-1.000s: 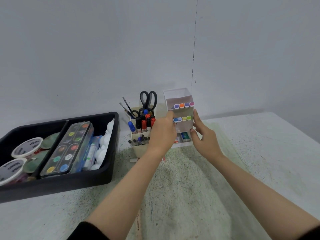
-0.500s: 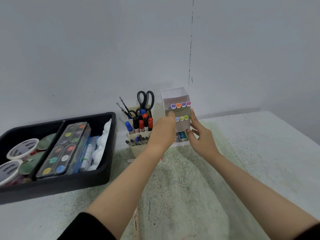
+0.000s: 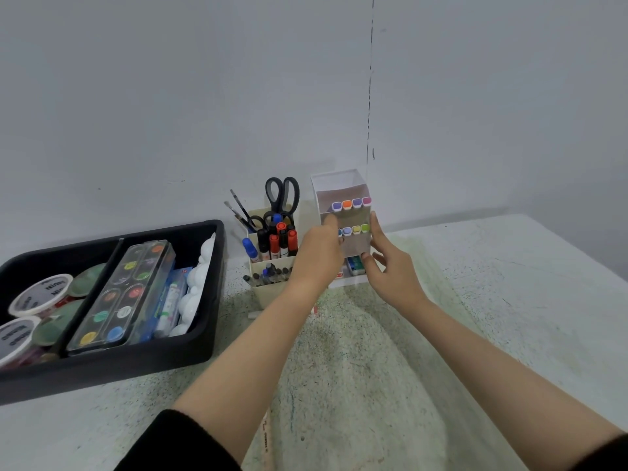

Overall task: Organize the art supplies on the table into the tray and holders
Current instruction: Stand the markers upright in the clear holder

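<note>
Your left hand (image 3: 317, 256) grips the marker holder (image 3: 339, 185), right hand (image 3: 390, 273) flat-fingered at its 3 o'clock side; uneven pressure could topple it.

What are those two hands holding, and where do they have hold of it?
The marker holder: the left hand grips its left side, and the right hand touches its right edge.

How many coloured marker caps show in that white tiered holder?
8 marker caps in the holder: four in the upper row, four in the lower row, the leftmost partly behind the left hand, which may hide more.
</note>
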Motion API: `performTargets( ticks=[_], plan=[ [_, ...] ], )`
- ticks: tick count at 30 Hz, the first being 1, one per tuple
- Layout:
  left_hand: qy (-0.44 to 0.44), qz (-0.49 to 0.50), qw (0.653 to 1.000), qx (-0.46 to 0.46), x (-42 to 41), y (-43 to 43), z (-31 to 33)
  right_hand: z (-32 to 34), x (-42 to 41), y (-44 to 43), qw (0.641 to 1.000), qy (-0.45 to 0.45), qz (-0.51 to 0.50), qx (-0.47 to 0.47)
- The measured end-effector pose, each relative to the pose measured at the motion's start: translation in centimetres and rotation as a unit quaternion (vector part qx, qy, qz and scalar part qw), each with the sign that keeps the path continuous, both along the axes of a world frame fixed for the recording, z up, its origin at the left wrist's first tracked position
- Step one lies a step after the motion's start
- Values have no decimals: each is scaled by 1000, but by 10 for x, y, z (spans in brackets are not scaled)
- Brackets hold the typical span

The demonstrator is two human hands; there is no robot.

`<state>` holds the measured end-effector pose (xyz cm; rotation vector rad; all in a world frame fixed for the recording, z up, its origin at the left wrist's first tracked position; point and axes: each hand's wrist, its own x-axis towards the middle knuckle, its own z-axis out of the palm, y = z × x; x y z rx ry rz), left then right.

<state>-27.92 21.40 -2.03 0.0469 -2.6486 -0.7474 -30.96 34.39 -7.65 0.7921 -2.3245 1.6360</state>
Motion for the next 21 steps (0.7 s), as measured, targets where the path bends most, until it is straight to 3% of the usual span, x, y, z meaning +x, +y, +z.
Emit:
performTargets(
  ticks=[5, 13, 17, 21],
  plan=[
    [-3, 1, 1000, -19, -1, 1, 1, 2, 0, -1, 1000, 2, 6, 6],
    [-40, -18, 997, 60, 25, -1, 2, -3, 5, 9, 998, 2, -12, 67],
    [22, -34, 997, 72, 70, -6, -9, -25, 19, 6, 985, 60, -132, 91],
    [53, -34, 997, 47, 123, -25, -37, -46, 34, -3, 981, 67, -85, 158]
  ],
)
